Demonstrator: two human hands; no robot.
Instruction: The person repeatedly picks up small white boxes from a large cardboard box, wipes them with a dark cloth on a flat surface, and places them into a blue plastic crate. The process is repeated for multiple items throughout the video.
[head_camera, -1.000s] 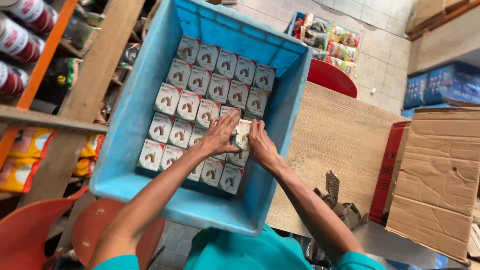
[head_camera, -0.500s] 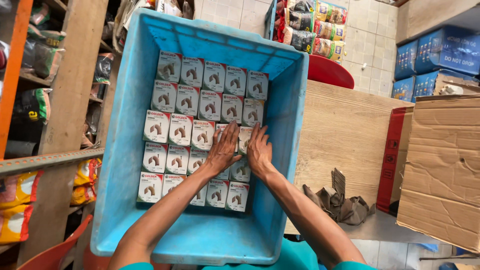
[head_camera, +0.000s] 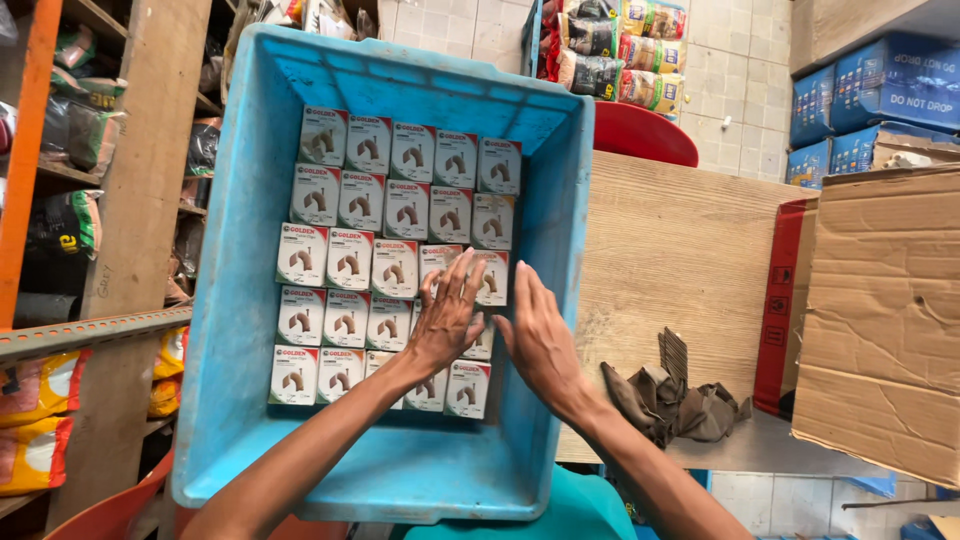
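**Hands flat over a packed grid of small boxes in a blue crate**

The small white boxes (head_camera: 375, 268) lie face up in a tidy grid, five rows deep, filling the far and left part of the blue plastic crate (head_camera: 243, 215). Each carton's long axis runs away from the person, toward the far wall of the crate; printed faces point up at the camera.

Left hand (head_camera: 446, 312): palm down, fingers spread and extended, resting on the boxes in the third and fourth rows at the grid's right side. It grasps nothing, only presses flat.

Right hand (head_camera: 540, 335): just beside the left, fingers straight and together, edge-on along the right flank of the grid, gripping nothing. Whether it touches the cartons I cannot tell.

Open room: a strip of bare crate floor runs right of the right hand, between grid and crate wall. A wider bare band lies near the person, below the wrists. On the left, the boxes sit close to the wall.

Right of the hands, beyond the crate wall, a wooden tabletop (head_camera: 670, 250) carries a crumpled brown cloth (head_camera: 680, 405). Further right stands a worn cardboard carton (head_camera: 880, 320). Left of the hands, shelving (head_camera: 130, 190) holds bagged goods.
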